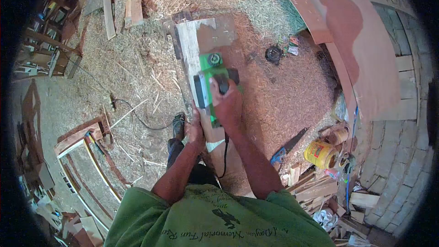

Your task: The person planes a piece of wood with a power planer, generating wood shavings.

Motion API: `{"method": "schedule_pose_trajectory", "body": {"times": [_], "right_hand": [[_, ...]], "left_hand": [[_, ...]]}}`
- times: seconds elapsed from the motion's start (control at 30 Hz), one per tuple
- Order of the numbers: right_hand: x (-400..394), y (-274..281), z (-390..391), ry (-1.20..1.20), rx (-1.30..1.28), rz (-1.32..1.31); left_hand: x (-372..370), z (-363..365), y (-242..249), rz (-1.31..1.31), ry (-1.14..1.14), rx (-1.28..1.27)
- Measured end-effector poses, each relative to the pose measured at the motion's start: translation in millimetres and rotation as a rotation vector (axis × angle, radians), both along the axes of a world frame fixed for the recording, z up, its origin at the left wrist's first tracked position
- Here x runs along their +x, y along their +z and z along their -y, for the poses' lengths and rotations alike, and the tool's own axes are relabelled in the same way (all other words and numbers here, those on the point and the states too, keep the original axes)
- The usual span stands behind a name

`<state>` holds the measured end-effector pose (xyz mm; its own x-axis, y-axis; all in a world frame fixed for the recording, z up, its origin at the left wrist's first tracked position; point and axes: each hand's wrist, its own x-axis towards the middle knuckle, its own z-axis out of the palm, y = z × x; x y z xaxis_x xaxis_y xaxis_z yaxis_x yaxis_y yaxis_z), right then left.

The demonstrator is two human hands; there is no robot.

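Note:
A green electric planer (209, 61) with a black handle sits on a pale wooden board (188, 41). My right hand (228, 107) is closed round the planer's handle from above. Close to my body, my left hand (195, 132) grips the board's left edge, its fingers partly hidden against the side. From the rear of the planer a black power cord (225, 155) hangs down toward my legs. Part of the board's far end lies in shadow, and the planer covers its middle.
Wood shavings (151, 59) cover the floor. A handsaw (290, 145) and a yellow tub (320, 153) lie at right, below a large plywood sheet (379, 64). At left are a wooden frame (97, 164) and a cable (137, 115) running by my foot (179, 126).

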<state>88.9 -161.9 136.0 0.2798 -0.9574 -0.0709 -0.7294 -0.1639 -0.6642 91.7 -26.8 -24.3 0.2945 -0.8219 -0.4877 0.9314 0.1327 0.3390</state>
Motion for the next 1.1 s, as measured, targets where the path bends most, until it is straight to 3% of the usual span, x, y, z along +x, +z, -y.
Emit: {"method": "schedule_pose_trajectory", "body": {"times": [0.13,0.27,0.37,0.43,0.6,0.73,0.8,0.83,0.87,0.93,1.0,1.1], "right_hand": [[45,-20,48,0.067,-0.107,0.118],[99,4,86,0.073,-0.149,0.150],[152,-8,138,0.060,-0.068,0.018],[183,-28,171,0.068,-0.093,0.022],[189,-21,170,0.073,-0.152,0.100],[101,-22,103,0.130,-0.118,0.015],[29,-25,46,0.155,-0.130,0.053],[-15,-34,14,0.179,-0.115,0.133],[-60,-24,-26,0.152,0.018,0.126],[-146,-13,-107,0.030,0.123,-0.117],[-217,10,-183,0.004,0.106,-0.089],[-313,-19,-265,-0.049,0.148,-0.117]], "left_hand": [[-5,-5,-20,-0.025,-0.058,0.155],[3,11,38,0.198,0.021,0.199],[7,6,23,0.359,-0.011,0.218],[14,11,36,0.336,-0.051,0.359],[13,2,28,0.498,-0.157,0.453],[14,-7,-12,0.246,-0.180,0.269],[23,-8,3,0.179,-0.163,0.245],[33,-3,36,0.163,-0.125,0.248],[38,4,43,0.156,-0.155,0.316],[38,12,42,0.140,-0.180,0.309],[31,19,25,0.128,-0.179,0.152],[23,32,-34,0.019,-0.111,0.052]]}}
